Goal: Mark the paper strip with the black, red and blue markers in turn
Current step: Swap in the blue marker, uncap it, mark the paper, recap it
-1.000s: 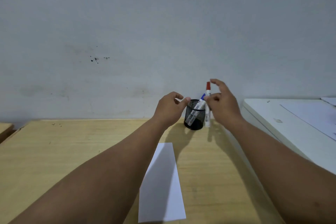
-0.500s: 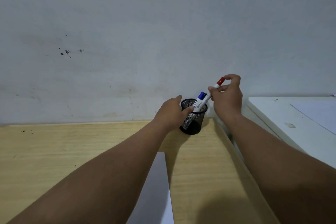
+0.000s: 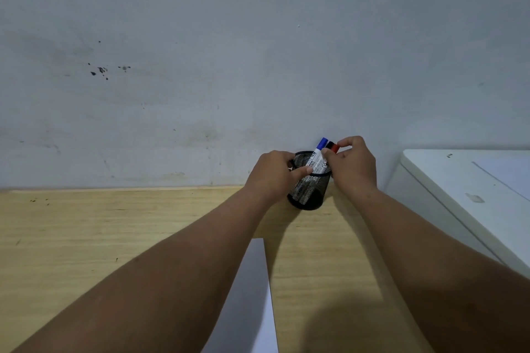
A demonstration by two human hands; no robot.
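Your left hand (image 3: 272, 173) grips the rim of the black mesh cup (image 3: 308, 189) at the table's (image 3: 86, 238) far edge, by the wall. Your right hand (image 3: 351, 165) pinches the red marker (image 3: 335, 148) at its cap, in the cup beside the black marker (image 3: 329, 144) and blue marker (image 3: 318, 153). The paper strip (image 3: 252, 295) lies nearer you, between your forearms.
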